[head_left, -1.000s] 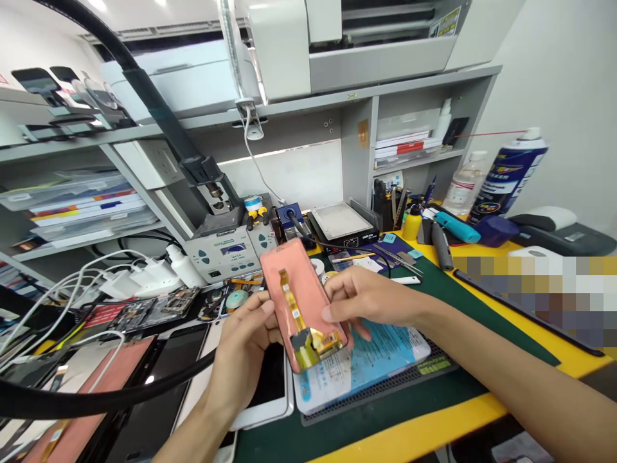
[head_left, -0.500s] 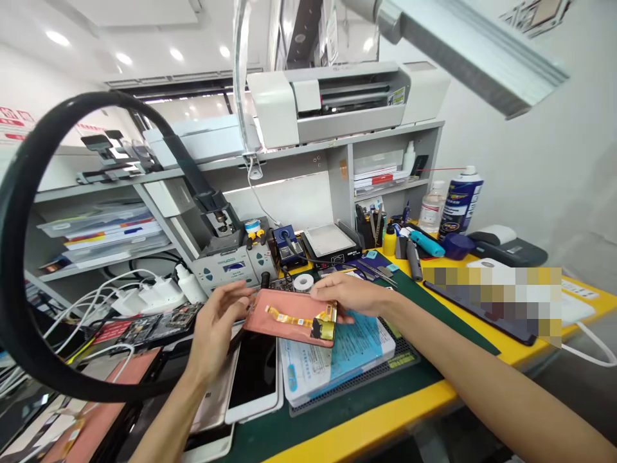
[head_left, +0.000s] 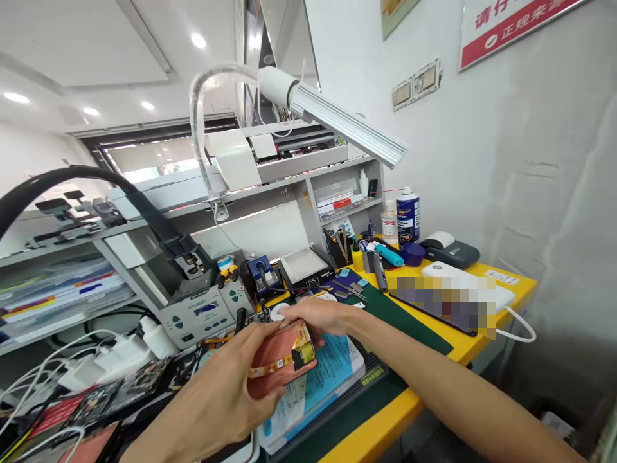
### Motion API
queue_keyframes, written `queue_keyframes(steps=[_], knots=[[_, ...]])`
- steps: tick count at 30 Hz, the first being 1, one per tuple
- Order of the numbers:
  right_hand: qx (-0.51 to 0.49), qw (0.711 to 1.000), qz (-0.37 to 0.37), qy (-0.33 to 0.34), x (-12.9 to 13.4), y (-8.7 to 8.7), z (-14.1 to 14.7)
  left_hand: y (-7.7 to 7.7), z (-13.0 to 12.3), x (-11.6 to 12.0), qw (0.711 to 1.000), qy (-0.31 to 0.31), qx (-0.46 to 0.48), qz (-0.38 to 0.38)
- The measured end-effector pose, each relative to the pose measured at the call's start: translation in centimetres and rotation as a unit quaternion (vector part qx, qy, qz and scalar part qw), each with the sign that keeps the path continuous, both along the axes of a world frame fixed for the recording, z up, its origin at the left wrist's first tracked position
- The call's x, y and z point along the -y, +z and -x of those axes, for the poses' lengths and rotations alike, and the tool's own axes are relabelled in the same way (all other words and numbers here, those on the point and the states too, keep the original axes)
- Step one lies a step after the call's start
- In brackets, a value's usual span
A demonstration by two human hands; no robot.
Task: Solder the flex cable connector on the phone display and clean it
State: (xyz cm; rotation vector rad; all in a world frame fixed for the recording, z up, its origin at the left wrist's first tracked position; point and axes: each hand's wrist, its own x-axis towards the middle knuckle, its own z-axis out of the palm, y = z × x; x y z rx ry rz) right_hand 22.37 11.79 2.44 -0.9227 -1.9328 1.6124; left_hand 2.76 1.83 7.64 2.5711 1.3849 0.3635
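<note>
My left hand (head_left: 229,376) is closed round the left side of a phone screen (head_left: 276,350), its thumb on the near edge and fingers over the far edge. The screen's pinkish-copper back faces me, with a yellow ribbon cable (head_left: 270,370) along it and a black and yellow-green patch at the right end. My right hand (head_left: 321,316) is at the far right edge of the screen, its fingertips partly hidden behind it. Below lies a blue-and-white box (head_left: 328,373). A white tape roll (head_left: 278,312) shows just beyond the hands.
A hot air station (head_left: 205,318) and a soldering station (head_left: 264,275) stand at the back. Tweezers (head_left: 351,289) lie on the green mat (head_left: 409,328). A spray can (head_left: 407,217) is at the back right. Circuit boards (head_left: 130,386) and white chargers (head_left: 110,360) crowd the left. A lamp (head_left: 347,122) hangs above.
My left hand has closed on the screen, where it was loosely at its left edge. The screen has turned, and my right hand has shifted along its far edge. The view has swung right.
</note>
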Motion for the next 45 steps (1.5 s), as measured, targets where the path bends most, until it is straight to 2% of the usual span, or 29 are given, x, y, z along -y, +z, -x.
queue_keyframes(steps=[4, 8, 13, 17, 20, 23, 26, 29, 31, 33, 37, 45], knots=[[0.028, 0.994, -0.084, -0.057, -1.6, 0.2, -2.0, -1.2, 1.2, 0.2, 0.999, 0.037, 0.010, -0.032], [0.077, 0.988, -0.135, -0.004, -1.8, -0.5, -2.3, -2.8, 2.3, 0.4, 0.998, 0.035, 0.007, -0.042], [0.126, 0.976, -0.169, 0.052, -1.7, -1.8, -1.1, -3.2, 2.8, 0.7, 0.999, 0.019, -0.043, -0.010], [0.127, 0.974, -0.178, 0.061, -2.1, -2.4, -0.9, -3.3, 2.8, 0.8, 0.998, 0.022, -0.051, 0.011], [0.103, 0.978, -0.176, 0.048, -1.8, -1.8, -1.1, -3.8, 2.9, 0.7, 0.999, 0.014, -0.034, 0.007], [0.063, 0.983, -0.175, 0.003, -1.5, -0.1, -2.1, -4.5, 3.0, 0.6, 1.000, -0.004, -0.003, -0.016], [0.032, 0.970, -0.198, -0.136, -2.4, 1.1, -4.0, -5.1, 3.0, 0.5, 0.999, -0.012, 0.030, -0.041], [0.058, 0.930, -0.219, -0.288, -4.3, 0.7, -5.6, -5.5, 3.0, 0.4, 0.998, -0.017, 0.049, -0.044], [0.107, 0.909, -0.218, -0.339, -5.6, -0.5, -6.2, -5.6, 3.0, 0.3, 0.998, -0.019, 0.056, -0.038], [0.159, 0.895, -0.216, -0.357, -6.5, -1.8, -6.2, -5.8, 3.0, 0.2, 0.997, -0.017, 0.067, -0.034], [0.233, 0.883, -0.212, -0.347, -7.2, -3.5, -5.4, -6.0, 2.8, 0.0, 0.996, -0.023, 0.087, -0.030], [0.279, 0.867, -0.235, -0.341, -7.4, -4.0, -5.3, -5.3, 2.2, 0.3, 0.997, -0.025, 0.078, 0.012]])
